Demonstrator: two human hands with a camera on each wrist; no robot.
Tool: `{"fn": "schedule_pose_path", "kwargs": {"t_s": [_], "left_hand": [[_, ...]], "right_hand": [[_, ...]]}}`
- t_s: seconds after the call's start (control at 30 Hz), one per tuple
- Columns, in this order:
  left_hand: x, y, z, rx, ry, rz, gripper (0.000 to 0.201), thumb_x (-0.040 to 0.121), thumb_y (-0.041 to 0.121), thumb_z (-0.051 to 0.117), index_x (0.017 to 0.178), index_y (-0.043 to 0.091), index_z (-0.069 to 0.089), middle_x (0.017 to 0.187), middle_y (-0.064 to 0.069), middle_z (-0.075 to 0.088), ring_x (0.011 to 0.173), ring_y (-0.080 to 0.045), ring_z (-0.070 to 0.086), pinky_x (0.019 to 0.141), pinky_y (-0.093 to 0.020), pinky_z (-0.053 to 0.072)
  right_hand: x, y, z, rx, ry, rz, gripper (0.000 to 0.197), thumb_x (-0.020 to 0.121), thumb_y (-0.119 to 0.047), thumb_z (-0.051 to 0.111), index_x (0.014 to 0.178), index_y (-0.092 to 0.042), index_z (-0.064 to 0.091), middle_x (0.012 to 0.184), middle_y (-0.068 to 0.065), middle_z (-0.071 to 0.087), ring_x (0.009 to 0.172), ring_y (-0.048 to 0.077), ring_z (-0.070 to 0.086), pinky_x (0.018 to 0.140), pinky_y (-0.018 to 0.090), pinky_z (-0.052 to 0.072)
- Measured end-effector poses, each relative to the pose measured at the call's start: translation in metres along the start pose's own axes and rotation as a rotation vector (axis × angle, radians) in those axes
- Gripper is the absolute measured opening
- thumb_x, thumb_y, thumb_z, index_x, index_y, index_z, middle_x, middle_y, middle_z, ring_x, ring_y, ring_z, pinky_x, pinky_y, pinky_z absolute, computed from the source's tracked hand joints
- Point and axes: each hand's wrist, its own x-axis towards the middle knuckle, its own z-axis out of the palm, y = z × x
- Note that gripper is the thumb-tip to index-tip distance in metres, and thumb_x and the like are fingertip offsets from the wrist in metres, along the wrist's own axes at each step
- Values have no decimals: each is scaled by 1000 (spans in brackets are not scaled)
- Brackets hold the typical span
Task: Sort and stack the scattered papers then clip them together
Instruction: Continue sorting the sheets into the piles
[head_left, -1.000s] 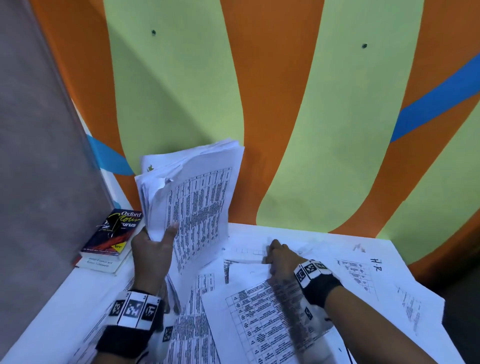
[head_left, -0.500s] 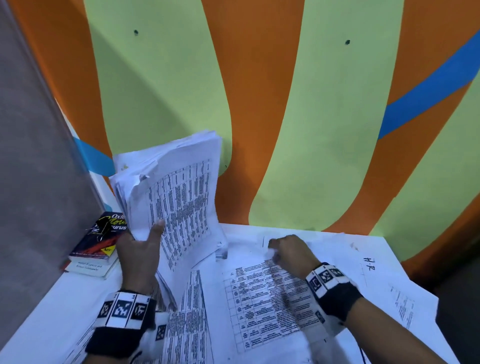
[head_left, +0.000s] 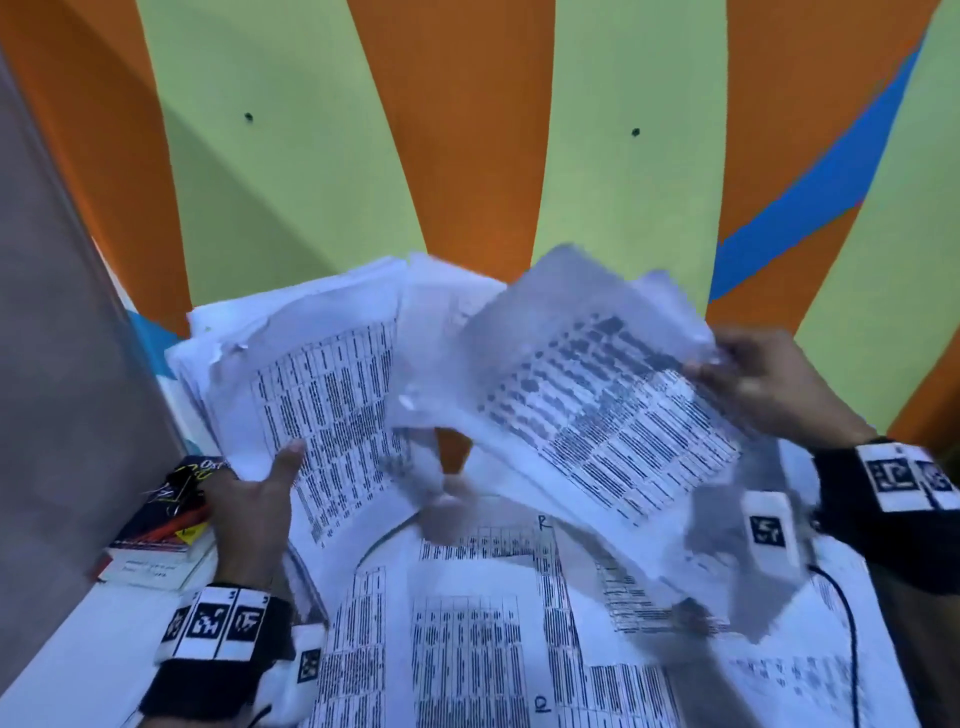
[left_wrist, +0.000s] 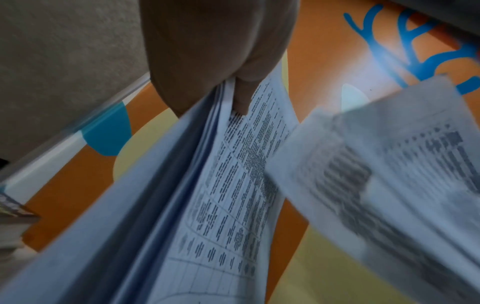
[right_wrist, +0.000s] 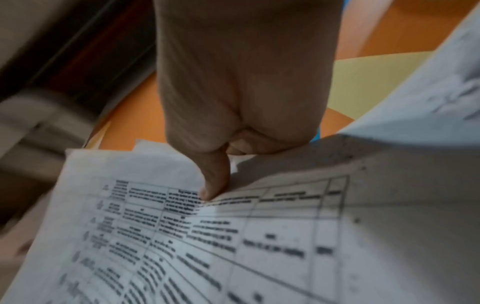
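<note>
My left hand (head_left: 260, 488) grips a thick bundle of printed sheets (head_left: 317, 395), held up on edge at the left; its thumb (left_wrist: 241, 96) presses the top page of the bundle (left_wrist: 207, 205). Just right of that bundle, my right hand (head_left: 753, 384) pinches a few printed sheets (head_left: 597, 410) in the air, motion-blurred, and the thumb (right_wrist: 215, 179) lies on the printed table of these sheets (right_wrist: 233, 246). More loose printed pages (head_left: 467, 623) lie spread on the white table (head_left: 78, 649) below both hands. A black binder clip (head_left: 179, 486) rests on a book at the left.
A small stack of books (head_left: 156, 535) sits at the table's left edge against a grey partition (head_left: 62, 364). An orange, green and blue painted wall (head_left: 467, 156) stands right behind the table. A black cable (head_left: 852, 639) runs from my right wrist over the papers.
My right hand has lifted sheets off the table and swung them up beside the left bundle. The left bundle has tilted slightly rightward. The camera view has shifted.
</note>
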Motion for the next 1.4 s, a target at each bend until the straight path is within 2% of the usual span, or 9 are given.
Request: {"fn": "schedule_pose_path", "kwargs": {"t_s": [0.2, 0.37, 0.47, 0.57, 0.8, 0.97, 1.13, 1.27, 1.4], "left_hand": [[-5, 2, 19, -58, -132, -43, 55, 67, 57, 77, 69, 11, 46, 73, -13, 55, 72, -21, 52, 77, -35, 41], [-25, 1, 37, -114, -289, -85, 19, 81, 6, 70, 90, 22, 63, 60, 32, 64, 63, 11, 59, 70, -20, 45], [-31, -14, 38, -150, -420, -230, 25, 81, 12, 71, 105, 15, 66, 76, 25, 72, 78, 3, 67, 83, -30, 49], [-39, -24, 38, -212, -562, -413, 34, 77, 15, 76, 109, 17, 65, 95, 4, 76, 92, -18, 70, 83, -41, 52], [-58, -27, 35, -293, -632, -497, 63, 34, 58, 90, 82, 18, 78, 90, -14, 75, 82, -32, 69, 66, -42, 59], [-58, -9, 36, -584, -612, -542, 69, 82, 70, 36, 123, 21, 64, 121, -11, 68, 110, -29, 65, 89, -47, 55], [-66, -6, 38, -129, -577, -150, 44, 58, 51, 85, 97, 35, 71, 100, 0, 76, 96, -25, 71, 84, -49, 57], [-58, 17, 43, -48, -379, 36, 18, 78, 8, 75, 83, 21, 64, 92, -19, 65, 67, -13, 65, 72, -32, 53], [-48, 28, 42, -82, -425, 22, 33, 75, 12, 79, 47, 4, 64, 44, 15, 53, 41, -1, 49, 52, -17, 45]], "right_hand": [[-4, 7, 12, 794, 127, 189, 22, 67, -22, 71, 86, -11, 67, 73, -7, 75, 63, 2, 67, 56, 17, 54], [-24, 30, 82, 1011, -5, 414, 11, 83, -6, 64, 92, -10, 67, 90, 1, 77, 75, 10, 72, 67, 27, 60], [-43, 48, 128, 983, -112, 570, 65, 52, -31, 90, 107, -4, 69, 109, 8, 74, 97, 19, 70, 88, 39, 57], [-58, 58, 158, 917, -230, 671, 54, 81, -26, 74, 128, -5, 57, 134, 6, 60, 126, 25, 53, 114, 48, 33], [-79, 63, 188, 967, -373, 798, 39, 91, -12, 60, 126, 6, 54, 114, 12, 66, 103, 25, 61, 93, 37, 50], [-80, 55, 192, 909, -119, 758, 34, 88, -2, 63, 121, 5, 57, 116, 14, 68, 104, 28, 63, 85, 29, 50], [-82, 29, 188, 686, 77, 494, 14, 89, -14, 66, 102, -11, 64, 102, 7, 72, 99, 29, 65, 88, 42, 52], [-76, 5, 171, 678, 285, 249, 18, 88, -14, 66, 99, -4, 56, 84, 6, 62, 76, 17, 56, 78, 37, 48], [-72, -5, 144, 722, 175, 209, 77, 75, -23, 76, 140, -16, 37, 138, -14, 49, 125, -3, 48, 104, 22, 41]]}}
